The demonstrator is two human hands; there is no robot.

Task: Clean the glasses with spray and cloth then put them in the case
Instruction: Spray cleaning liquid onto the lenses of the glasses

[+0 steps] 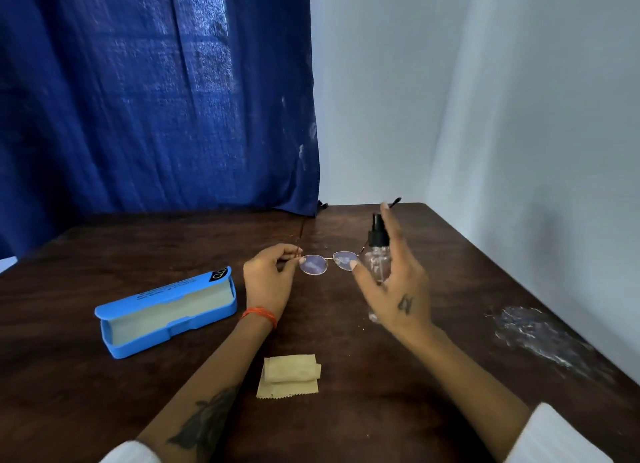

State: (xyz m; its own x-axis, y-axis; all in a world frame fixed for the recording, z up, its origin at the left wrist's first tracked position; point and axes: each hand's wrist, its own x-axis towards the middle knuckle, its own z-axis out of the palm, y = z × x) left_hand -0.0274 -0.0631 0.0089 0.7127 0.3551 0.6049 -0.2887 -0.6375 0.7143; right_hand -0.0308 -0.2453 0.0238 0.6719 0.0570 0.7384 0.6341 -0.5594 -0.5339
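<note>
Dark wood table (346,428) fills most of the view, with a blue curtain (156,92) hanging behind its far left edge and a pale wall to the right. On the left of the table sits the blue case (166,312), lid open, lining showing. The tan cloth (289,376) lies folded near the front, between the two forearms and touching neither.

The left hand (268,279) pinches the glasses (329,262) at their left hinge, holding them just above the table out in the middle. The right hand (394,286) is wrapped round the clear bottle (377,254), thumb near the right lens, index finger sticking up by the black nozzle. The bottle sits right beside the right lens, maybe touching it, hard to say since that hand is a bit blurred. The lower part of the bottle is hidden behind the palm. The far temple arm only peeks out past the fingertip. There's a shiny crumpled bit of clear plastic (533,334) off to the right.
</note>
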